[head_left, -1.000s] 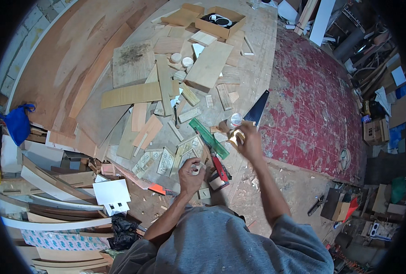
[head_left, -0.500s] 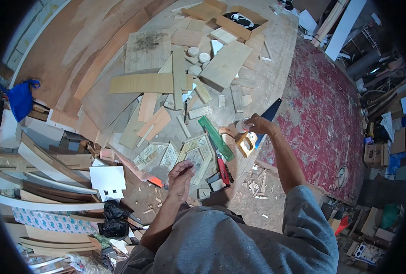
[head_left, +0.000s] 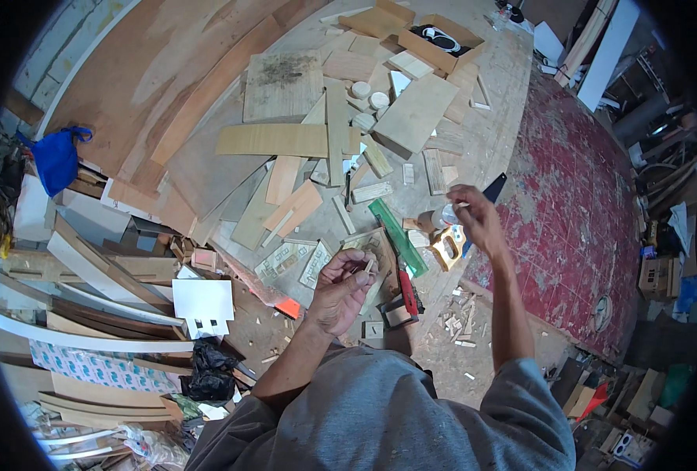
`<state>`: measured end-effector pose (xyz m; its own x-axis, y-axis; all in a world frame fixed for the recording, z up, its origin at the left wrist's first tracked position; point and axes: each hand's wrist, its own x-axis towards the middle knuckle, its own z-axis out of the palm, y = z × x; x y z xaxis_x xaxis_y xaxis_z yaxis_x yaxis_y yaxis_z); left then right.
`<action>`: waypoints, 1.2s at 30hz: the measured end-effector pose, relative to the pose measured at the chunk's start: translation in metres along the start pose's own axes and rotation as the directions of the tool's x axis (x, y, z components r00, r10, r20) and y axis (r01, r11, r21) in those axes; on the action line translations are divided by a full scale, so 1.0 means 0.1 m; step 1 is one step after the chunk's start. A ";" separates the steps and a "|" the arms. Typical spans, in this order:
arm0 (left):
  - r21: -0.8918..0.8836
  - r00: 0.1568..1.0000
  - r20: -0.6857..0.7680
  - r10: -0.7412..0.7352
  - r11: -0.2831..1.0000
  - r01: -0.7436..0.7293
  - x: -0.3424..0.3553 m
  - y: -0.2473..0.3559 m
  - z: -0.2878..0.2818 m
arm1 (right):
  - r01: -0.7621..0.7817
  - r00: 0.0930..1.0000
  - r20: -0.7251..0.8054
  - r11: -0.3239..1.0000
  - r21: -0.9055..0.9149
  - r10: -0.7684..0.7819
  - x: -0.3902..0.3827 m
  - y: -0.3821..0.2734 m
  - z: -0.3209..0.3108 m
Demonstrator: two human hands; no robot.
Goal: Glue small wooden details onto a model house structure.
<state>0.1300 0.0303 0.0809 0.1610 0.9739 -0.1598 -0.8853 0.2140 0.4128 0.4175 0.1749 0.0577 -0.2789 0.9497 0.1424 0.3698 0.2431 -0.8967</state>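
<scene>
My left hand (head_left: pixel 340 297) is in front of my body, its thumb and fingers pinched on a small pale wood piece (head_left: pixel 370 268). Farther right, my right hand (head_left: pixel 478 220) has its fingers curled together beside a small whitish container (head_left: pixel 445 217); whatever they hold is too small to make out. Just below that container lies a handsaw with a yellow handle (head_left: pixel 447 248), its dark blade pointing away to the right. Between my hands are a green strip (head_left: pixel 398 237) and a red-handled tool (head_left: pixel 409 292). Thin wooden panels with window-like patterns (head_left: pixel 285 263) lie beyond my left hand.
Boards (head_left: pixel 271 140), offcuts and round wooden discs (head_left: pixel 379 100) crowd the worktable. An open cardboard box (head_left: pixel 442 43) with a white cable stands at the back. A worn red surface (head_left: pixel 568 212) lies right. Curved wooden pieces (head_left: pixel 97 275) are stacked left; wood scraps (head_left: pixel 462 318) litter the floor.
The whole view has shifted, so the scene sits farther right. My left fingers have come up and show a small wood piece. My right hand has drawn slightly off the whitish container.
</scene>
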 end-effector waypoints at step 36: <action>0.700 0.682 0.697 0.224 -0.003 -0.714 -0.15 0.56 0.46 | -0.085 0.830 -0.077 0.262 0.961 0.552 -1.01 -1.97 1.49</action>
<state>0.0981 0.0312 0.1479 0.2158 0.7641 0.6080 0.1928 -0.6437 0.7406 0.2404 0.0012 0.1577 0.0410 0.9378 -0.3447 -0.7312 -0.2069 -0.6500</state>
